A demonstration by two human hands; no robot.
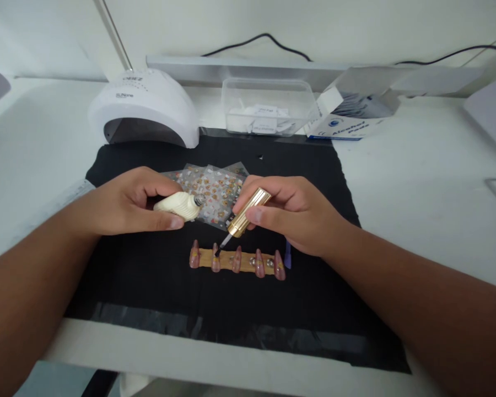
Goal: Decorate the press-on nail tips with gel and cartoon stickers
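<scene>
My left hand (143, 201) grips a cream ribbed nail polish bottle (177, 206), tilted with its uncapped neck to the right. Between the fingers of my right hand (281, 212) is the gold-capped nail polish brush (248, 212), slanting down to the left. Its dark bristle tip meets the second false nail (215, 260) from the left. Several pinkish, pointed false nails stand in a row across a wooden strip (227, 261). Silvery round bits (270, 263) show between some of them. Beyond the strip lie overlapping nail sticker sheets (215, 187), partly covered by my right hand.
A white nail lamp (149, 105) stands at the back left of the black mat (149, 286). Behind the mat are a clear plastic box (268, 105) with packets and an open alcohol pads box (349, 118). A purple stick (288, 256) lies by the strip's right end.
</scene>
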